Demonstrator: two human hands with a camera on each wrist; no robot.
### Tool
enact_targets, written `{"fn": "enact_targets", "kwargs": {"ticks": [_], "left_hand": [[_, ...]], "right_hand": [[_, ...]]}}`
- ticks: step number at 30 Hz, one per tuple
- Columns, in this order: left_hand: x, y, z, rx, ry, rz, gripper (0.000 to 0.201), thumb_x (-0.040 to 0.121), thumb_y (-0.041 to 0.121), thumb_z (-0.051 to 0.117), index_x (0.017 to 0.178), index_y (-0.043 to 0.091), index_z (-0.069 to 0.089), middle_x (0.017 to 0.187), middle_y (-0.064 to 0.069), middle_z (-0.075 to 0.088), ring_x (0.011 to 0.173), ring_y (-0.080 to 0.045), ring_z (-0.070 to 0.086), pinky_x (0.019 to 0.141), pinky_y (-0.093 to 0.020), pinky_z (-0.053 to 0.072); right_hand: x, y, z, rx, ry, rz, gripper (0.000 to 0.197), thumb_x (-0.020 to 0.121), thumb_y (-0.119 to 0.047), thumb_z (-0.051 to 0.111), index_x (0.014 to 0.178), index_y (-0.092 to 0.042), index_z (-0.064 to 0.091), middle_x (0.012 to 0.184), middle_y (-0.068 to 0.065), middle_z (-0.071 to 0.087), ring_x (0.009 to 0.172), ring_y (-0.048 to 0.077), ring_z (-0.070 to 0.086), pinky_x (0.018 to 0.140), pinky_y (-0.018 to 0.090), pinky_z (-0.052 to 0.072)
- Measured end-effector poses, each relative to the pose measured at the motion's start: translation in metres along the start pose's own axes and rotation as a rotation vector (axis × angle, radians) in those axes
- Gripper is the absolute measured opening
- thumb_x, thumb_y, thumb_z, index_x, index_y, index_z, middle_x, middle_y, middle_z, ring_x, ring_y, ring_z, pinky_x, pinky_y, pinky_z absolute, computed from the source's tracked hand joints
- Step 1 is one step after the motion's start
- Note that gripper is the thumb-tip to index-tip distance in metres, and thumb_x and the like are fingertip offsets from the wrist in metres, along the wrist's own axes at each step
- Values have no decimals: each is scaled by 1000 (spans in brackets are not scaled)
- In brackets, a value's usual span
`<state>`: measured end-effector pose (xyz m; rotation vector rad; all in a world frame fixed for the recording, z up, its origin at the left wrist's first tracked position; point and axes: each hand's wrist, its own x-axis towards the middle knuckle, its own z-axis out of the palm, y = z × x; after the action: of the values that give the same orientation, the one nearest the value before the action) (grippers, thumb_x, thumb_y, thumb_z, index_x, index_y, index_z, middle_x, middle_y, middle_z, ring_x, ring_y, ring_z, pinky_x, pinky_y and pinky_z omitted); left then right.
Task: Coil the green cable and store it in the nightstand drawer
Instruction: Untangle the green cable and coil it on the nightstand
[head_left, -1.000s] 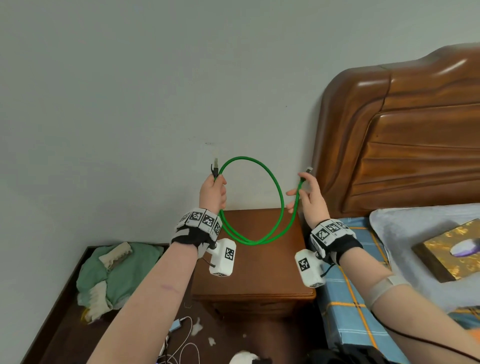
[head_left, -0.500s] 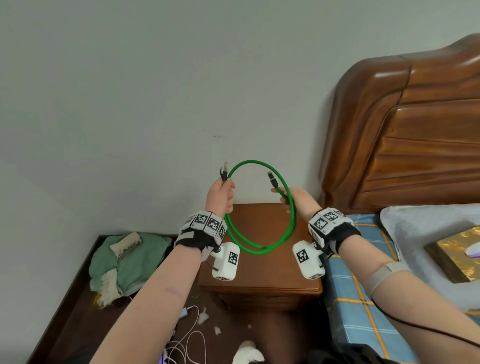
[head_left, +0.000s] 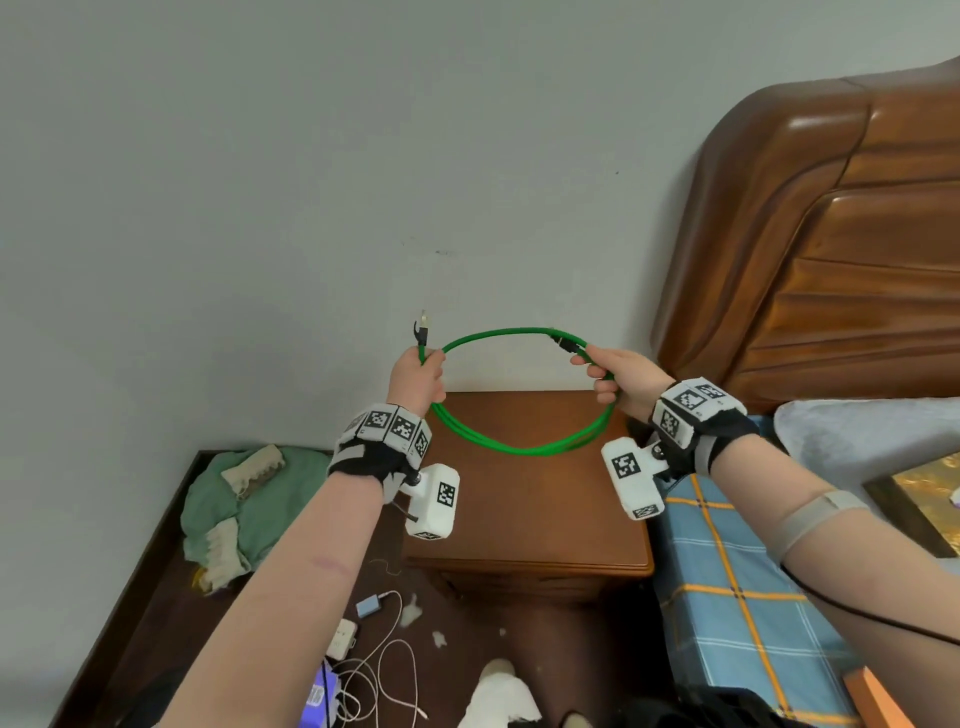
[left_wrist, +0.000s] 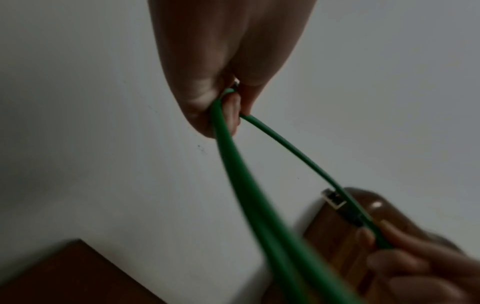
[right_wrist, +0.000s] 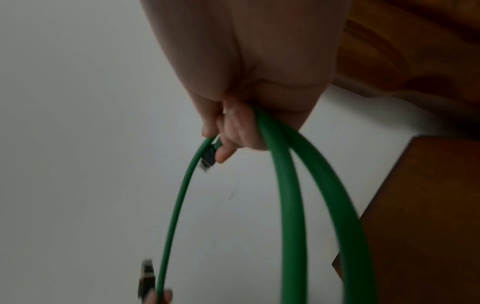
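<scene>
The green cable (head_left: 519, 448) forms a round coil of about three loops, held in the air above the brown wooden nightstand (head_left: 524, 514). My left hand (head_left: 420, 376) grips the coil's left side, one plug (head_left: 423, 328) sticking up above the fist. My right hand (head_left: 610, 375) grips the right side, fingers curled round the loops (right_wrist: 283, 164), with the other plug (head_left: 565, 343) at its fingertips. In the left wrist view the cable (left_wrist: 233, 164) runs from my fist down to the right hand (left_wrist: 415, 263). The nightstand's drawer front is barely visible.
A carved wooden headboard (head_left: 831, 260) and a bed with a blue checked sheet (head_left: 727, 597) stand to the right. A green cloth pile (head_left: 239, 509) lies on the floor at left. White chargers and cords (head_left: 374, 644) litter the floor before the nightstand.
My right hand has shifted from pinching the loose end to gripping the coil's right side with the plug laid along the top loop. The coil has flattened and widened between both hands.
</scene>
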<state>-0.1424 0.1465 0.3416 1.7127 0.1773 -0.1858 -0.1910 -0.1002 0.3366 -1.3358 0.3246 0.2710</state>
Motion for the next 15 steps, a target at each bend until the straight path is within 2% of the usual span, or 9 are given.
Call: {"fn": "enact_targets", "kwargs": {"ticks": [2,4,6,8,10,12,14,15], "left_hand": [[4,-4,-5,117,-25,41,30,94,5,40,67,18,39,58,0,29,30,-3,28,31,-12,24],[14,-9,-8,277,-51,74,26,93,8,41,68,16,44,58,0,31,42,-14,31,35,-16,26],[24,-17,-7,509,-66,110,19,94,13,40,76,12,48,58,1,36,57,-22,38,45,-27,28],[36,-32,-4,692,-58,102,18,98,16,37,86,8,48,63,-1,45,71,-27,47,56,-31,29],[49,-49,3,708,-82,44,27,99,20,36,98,-1,53,85,-18,61,86,-36,57,69,-35,37],[58,-61,7,669,-100,-16,40,99,30,35,109,-5,54,107,-27,63,100,-39,59,83,-40,44],[72,-68,11,609,-97,-52,50,99,36,30,112,-5,55,111,-28,62,104,-38,58,90,-41,44],[80,-72,12,585,-105,-72,49,100,34,27,111,-4,56,110,-28,62,103,-39,58,90,-41,44]], "right_hand": [[5,0,-3,31,30,6,31,101,-21,34,82,-8,56,62,-3,23,26,0,26,29,10,24],[15,5,-3,35,65,3,31,100,-20,35,79,-7,55,61,-3,22,25,-1,25,29,10,23],[28,18,0,-11,107,0,33,100,-19,36,76,-8,54,60,-2,22,25,-2,25,28,10,23],[44,34,7,-126,141,-4,35,100,-19,35,72,-12,53,58,-1,23,25,-2,26,28,11,24],[59,51,18,-252,147,4,35,100,-19,34,69,-16,51,58,-2,27,26,-2,27,30,12,25],[69,66,29,-376,175,12,33,99,-20,35,69,-19,50,58,-4,34,34,3,32,35,15,28],[81,72,35,-474,240,-20,31,98,-23,35,70,-18,49,59,-4,40,43,10,35,42,21,30],[87,75,35,-506,271,-29,30,97,-25,35,71,-17,49,60,-3,42,46,12,36,46,23,31]]}}
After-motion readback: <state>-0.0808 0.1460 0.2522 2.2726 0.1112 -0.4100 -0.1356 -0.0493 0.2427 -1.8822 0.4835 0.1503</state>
